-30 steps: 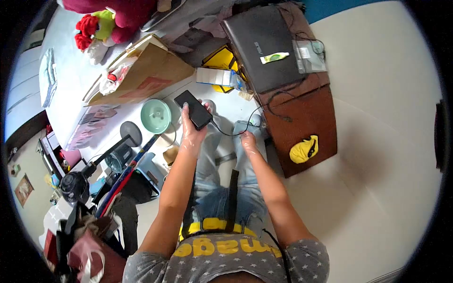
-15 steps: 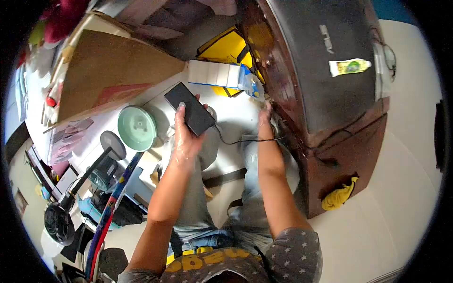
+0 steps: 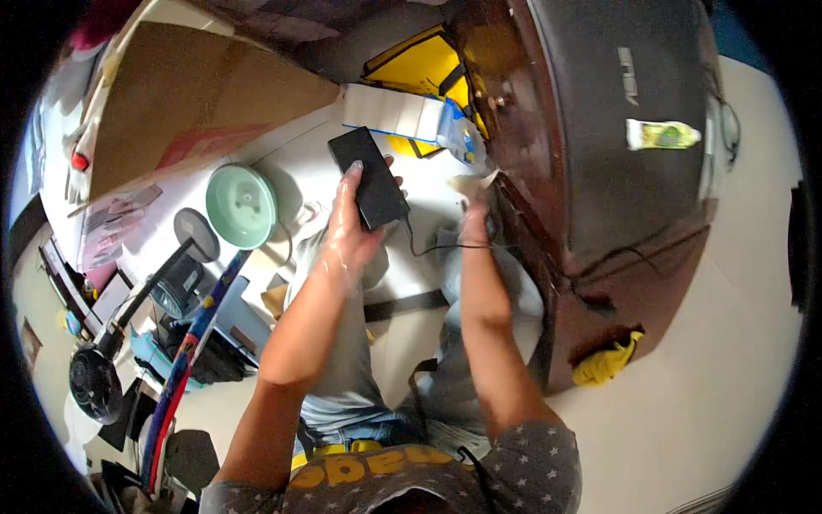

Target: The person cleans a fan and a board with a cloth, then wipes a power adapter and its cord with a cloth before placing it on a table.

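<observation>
My left hand [image 3: 355,227] is wrapped round a black power adapter [image 3: 370,176], thumb on top and fingertips showing past its far edge. A thin black cable [image 3: 445,248] runs from the adapter's lower end towards the right, across my right wrist. My right hand [image 3: 475,221] is closed on a pale tissue [image 3: 471,185] that sticks out beyond the fingers; the fingers are partly blurred. Just past it lies a long white pack in blue-edged plastic [image 3: 398,113], its torn wrapping bunched at the right end.
A dark wooden cabinet [image 3: 548,154] on the right carries a black laptop [image 3: 616,188] with a small tube [image 3: 664,134] on it. To the left are a green basin [image 3: 241,206], a cardboard box [image 3: 197,94] and a black fan [image 3: 94,385]. A yellow bag [image 3: 419,64] lies behind the pack.
My right hand has drawn back slightly from the pack and now has a tissue in it. The adapter has shifted a little right and up in view, still in my left hand.
</observation>
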Demonstrator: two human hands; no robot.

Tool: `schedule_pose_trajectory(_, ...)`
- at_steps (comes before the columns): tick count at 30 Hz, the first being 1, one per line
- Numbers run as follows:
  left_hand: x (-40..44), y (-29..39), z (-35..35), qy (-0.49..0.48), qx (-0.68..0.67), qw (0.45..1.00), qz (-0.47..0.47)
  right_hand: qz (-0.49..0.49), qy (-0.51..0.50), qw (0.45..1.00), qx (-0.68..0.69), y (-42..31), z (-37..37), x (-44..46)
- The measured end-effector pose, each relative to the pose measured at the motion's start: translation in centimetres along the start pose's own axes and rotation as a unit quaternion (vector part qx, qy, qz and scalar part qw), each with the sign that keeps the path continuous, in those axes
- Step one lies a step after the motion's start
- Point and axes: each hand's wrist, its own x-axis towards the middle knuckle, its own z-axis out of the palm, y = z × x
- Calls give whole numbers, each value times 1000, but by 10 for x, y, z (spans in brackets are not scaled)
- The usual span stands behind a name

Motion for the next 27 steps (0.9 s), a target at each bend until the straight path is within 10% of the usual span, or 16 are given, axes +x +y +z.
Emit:
schedule_pose_trajectory(7,-97,-5,-13,-77,-116,981,-132,55,-179,982,-16,-28,-40,-220)
schedule_pose_trajectory(11,-173,23,19,-48,-106,991,-60,112,8,993,35,-81,-71,-335)
schedule_pose_trajectory(14,-179,23,-6,37,60,997,33,-44,124,990,-49,-146,-53,-410)
schedule_pose_trajectory(20,-217,11,-24,89,-25,995,23,-379,-177,826,-377,-192,1,-434)
schedule_pose_trajectory(27,-255,-4,-66,155,-162,973,49,-288,-378,798,-370,-131,99,-396)
